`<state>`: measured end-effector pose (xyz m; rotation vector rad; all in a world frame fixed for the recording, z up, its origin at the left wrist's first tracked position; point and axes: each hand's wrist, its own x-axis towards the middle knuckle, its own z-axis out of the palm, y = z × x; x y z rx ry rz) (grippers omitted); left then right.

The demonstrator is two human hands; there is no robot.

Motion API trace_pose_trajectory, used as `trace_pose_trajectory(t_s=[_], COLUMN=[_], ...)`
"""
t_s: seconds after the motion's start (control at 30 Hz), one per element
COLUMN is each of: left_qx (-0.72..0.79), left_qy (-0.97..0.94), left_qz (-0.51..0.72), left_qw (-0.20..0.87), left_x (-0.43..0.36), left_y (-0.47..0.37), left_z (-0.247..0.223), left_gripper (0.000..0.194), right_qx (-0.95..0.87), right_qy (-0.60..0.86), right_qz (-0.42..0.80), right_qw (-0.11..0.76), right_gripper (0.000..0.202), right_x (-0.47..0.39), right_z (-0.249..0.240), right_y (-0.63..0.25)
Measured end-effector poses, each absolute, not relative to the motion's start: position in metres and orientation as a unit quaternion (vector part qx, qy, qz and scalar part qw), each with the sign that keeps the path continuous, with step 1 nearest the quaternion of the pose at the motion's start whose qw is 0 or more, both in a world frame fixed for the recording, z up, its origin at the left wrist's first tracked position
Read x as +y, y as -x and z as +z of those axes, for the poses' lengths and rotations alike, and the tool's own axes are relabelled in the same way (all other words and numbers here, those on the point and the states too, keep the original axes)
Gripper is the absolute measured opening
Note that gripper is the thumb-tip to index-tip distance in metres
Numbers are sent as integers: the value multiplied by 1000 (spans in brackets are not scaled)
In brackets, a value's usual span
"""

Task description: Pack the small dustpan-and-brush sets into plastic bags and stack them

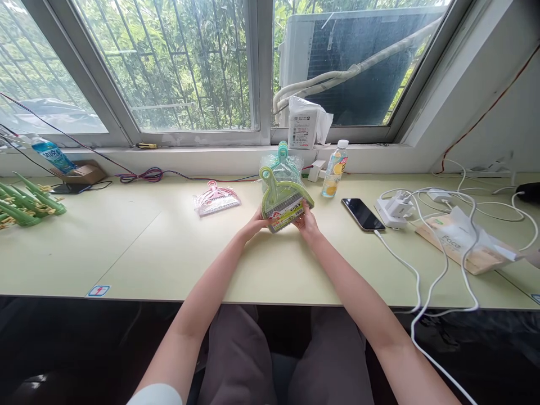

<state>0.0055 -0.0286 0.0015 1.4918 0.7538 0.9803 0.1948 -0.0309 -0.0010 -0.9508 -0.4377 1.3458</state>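
Between my two hands I hold a green dustpan and brush set [282, 199], tilted, with a printed label across its front. My left hand [254, 224] grips its lower left corner, and my right hand [309, 223] has the lower right side. The fingertips are partly hidden by the set. Just behind it stand teal dustpan sets [283, 160] in clear plastic; how many there are cannot be made out. To the left, a pink dustpan and brush set [217, 199] lies flat on the table in clear wrapping.
A drink bottle [335, 169] and a tissue pack [304, 125] are at the back. On the right lie a phone [363, 214], a power strip [395, 209], white cables and a tissue packet [468, 242]. Green stems [31, 201] and a blue bottle [53, 154] occupy the left.
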Motion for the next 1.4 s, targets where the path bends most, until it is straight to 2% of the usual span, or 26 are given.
trace_pose_trajectory(t_s=[0.23,0.37,0.57,0.63,0.87,1.03,1.17,1.27,1.4], left_qx=[327,297,248,226,279,351,349,337,346], left_qy=[-598,-603,-629,-633,-551,-516,-504,-493,-454], left_qz=[453,449,252,228,447,464,464,459,472], left_qw=[574,589,692,705,647,628,639,658,672], left_x=[-29,-35,-50,-50,-33,-29,-24,-19,-14], left_y=[3,3,-14,-17,-12,-8,1,10,21], left_z=[14,24,19,15,12,9,7,8,8], left_gripper=[78,70,62,58,54,55,52,52,46], right_qx=[-335,-332,-310,-324,-292,-288,-294,-346,-471], right_qy=[310,315,304,289,327,359,407,456,518], right_qz=[623,594,555,548,573,610,637,569,324], right_qw=[636,662,710,715,692,645,585,590,636], right_gripper=[20,17,16,18,16,9,4,17,21], right_x=[-32,-36,-37,-37,-40,-36,-32,-32,-33], right_z=[-4,-6,-1,2,2,2,3,3,4], right_y=[-188,-182,-188,-191,-182,-184,-194,-199,-203])
